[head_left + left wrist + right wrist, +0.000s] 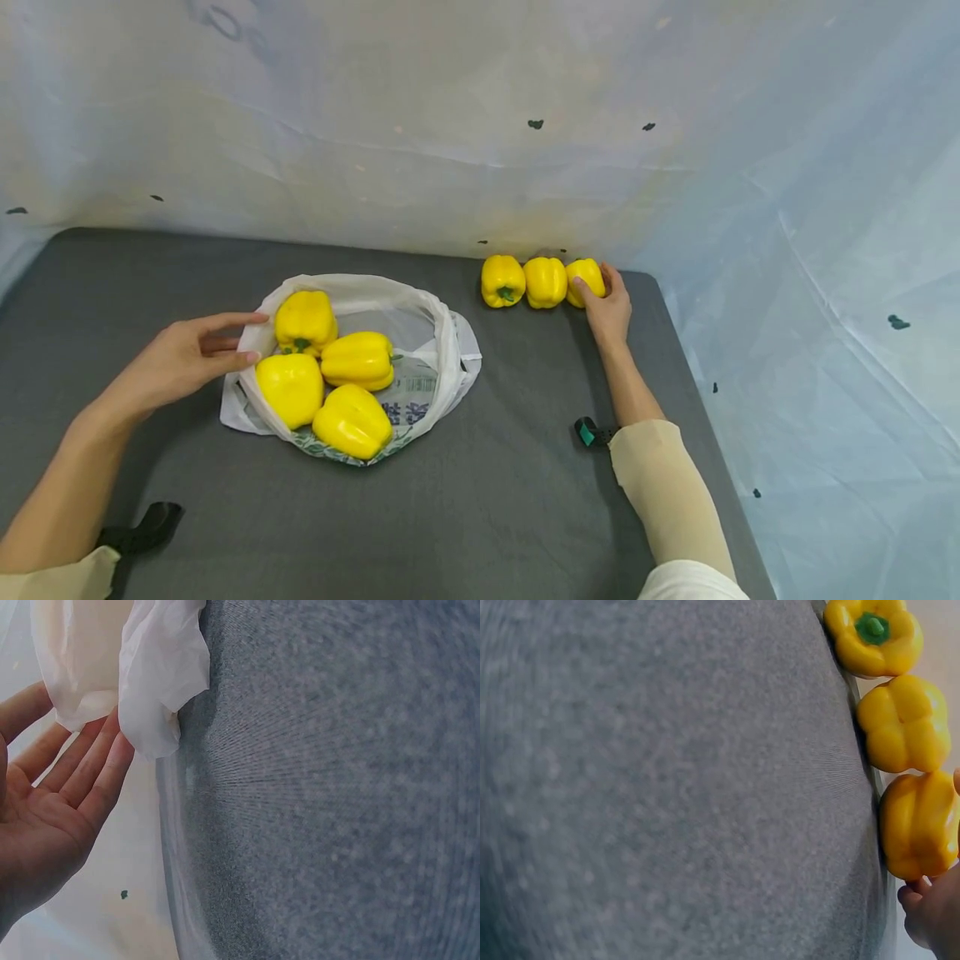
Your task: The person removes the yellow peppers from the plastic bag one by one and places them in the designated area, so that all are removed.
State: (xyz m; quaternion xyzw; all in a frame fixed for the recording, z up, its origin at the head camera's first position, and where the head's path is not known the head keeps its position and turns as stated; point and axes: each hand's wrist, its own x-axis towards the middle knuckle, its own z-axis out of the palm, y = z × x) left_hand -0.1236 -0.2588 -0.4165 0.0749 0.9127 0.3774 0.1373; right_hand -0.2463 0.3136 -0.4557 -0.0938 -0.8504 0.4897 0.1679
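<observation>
A white plastic bag lies wide-mouthed on the dark table, with several yellow peppers inside. At its left rim, my left hand touches the plastic with extended fingers; the left wrist view shows the fingertips against the white bag. Three more yellow peppers stand in a row at the back right. My right hand holds the rightmost pepper, thumb on the front and fingers round the right side. In the right wrist view that pepper touches the middle one.
The grey-black table ends at the back against a pale plastic sheet with small dark marks, which also hangs on the right. Black straps stick out at both wrists.
</observation>
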